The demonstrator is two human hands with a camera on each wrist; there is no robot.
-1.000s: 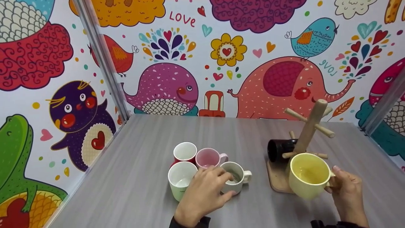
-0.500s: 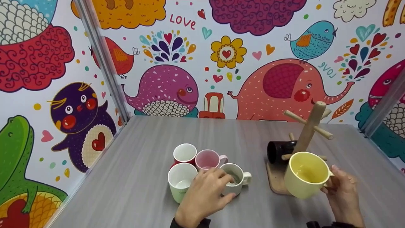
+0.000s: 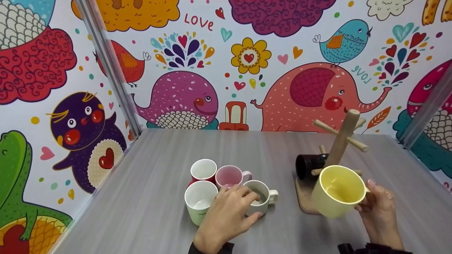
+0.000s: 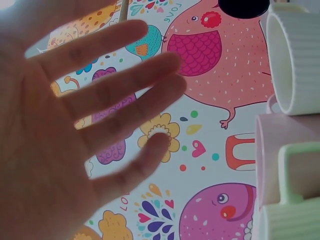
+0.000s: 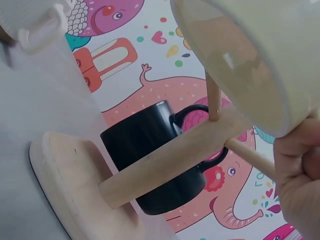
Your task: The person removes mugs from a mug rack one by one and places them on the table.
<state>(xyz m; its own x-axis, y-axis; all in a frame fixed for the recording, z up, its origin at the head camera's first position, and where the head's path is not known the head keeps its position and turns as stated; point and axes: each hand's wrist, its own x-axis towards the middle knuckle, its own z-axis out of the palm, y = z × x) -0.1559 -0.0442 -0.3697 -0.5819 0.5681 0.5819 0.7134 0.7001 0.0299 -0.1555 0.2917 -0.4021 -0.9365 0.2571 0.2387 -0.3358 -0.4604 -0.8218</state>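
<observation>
My right hand (image 3: 369, 199) grips the handle of a yellow mug (image 3: 337, 190), holding it tilted in the air just in front of the wooden mug tree (image 3: 340, 144). A black mug (image 3: 308, 165) hangs on a low peg of that tree. In the right wrist view the yellow mug (image 5: 250, 55) is right next to a peg, with the black mug (image 5: 150, 155) behind the post. My left hand (image 3: 247, 204) lies with relaxed, spread fingers over the rim of a grey-white mug (image 3: 265, 197). The left wrist view shows the left hand (image 4: 75, 125) open.
A red mug (image 3: 203, 170), a pink mug (image 3: 229, 175) and a pale green mug (image 3: 199, 201) stand bunched with the grey-white one at the table's middle. The tree's wooden base (image 3: 304, 197) sits to the right. Patterned walls close in the grey table (image 3: 159, 169) on three sides.
My right hand has carried the yellow mug slightly left and up, closer to the mug tree. The left hand stays over the grey-white mug.
</observation>
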